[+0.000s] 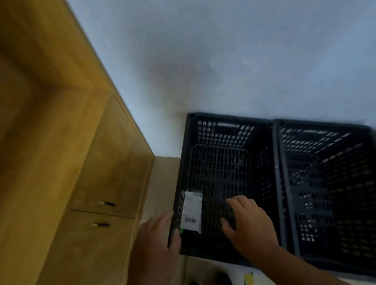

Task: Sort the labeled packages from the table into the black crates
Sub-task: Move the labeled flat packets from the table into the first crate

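Two black crates (pixel 276 156) stand side by side, the labeled package (pixel 191 208) lying inside the left crate (pixel 226 118) by its left wall, the right hand (pixel 250 226) loose and empty, the left hand (pixel 155 237) too blurred to read its hold, so a dragging finger might hook the package out.

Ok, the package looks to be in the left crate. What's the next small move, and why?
Probably lift both hands clear. The labeled package lies in the left crate by its left wall, label up; the right hand is spread above the crate floor, holding nothing; the left hand sits at the rim, contact blurred.
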The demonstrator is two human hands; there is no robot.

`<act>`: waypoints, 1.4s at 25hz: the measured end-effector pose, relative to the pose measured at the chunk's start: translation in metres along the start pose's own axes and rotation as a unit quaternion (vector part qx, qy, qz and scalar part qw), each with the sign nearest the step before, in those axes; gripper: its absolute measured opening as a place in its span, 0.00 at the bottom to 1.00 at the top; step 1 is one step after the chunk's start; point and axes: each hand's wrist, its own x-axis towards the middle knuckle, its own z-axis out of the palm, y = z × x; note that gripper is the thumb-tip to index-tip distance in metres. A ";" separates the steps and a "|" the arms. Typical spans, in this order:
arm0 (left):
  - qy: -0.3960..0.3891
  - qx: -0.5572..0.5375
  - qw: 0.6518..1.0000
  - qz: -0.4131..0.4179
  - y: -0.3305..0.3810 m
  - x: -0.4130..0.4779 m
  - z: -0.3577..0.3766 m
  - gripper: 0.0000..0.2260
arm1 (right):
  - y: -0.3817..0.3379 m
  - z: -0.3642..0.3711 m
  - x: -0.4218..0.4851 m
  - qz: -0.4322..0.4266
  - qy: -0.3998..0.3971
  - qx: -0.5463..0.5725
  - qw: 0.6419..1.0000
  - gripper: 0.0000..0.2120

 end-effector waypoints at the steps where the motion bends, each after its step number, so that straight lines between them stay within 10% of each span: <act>1: -0.014 0.029 0.998 0.049 0.022 -0.005 -0.007 0.17 | -0.004 -0.024 -0.016 -0.011 0.006 -0.017 1.000 0.24; 13: -0.069 0.111 0.927 0.352 0.222 -0.071 0.012 0.24 | 0.051 -0.177 -0.178 0.055 0.151 -0.065 0.985 0.20; 35: -0.079 0.128 0.860 0.487 0.515 -0.302 0.256 0.20 | 0.402 -0.261 -0.448 0.254 0.279 -0.042 0.925 0.17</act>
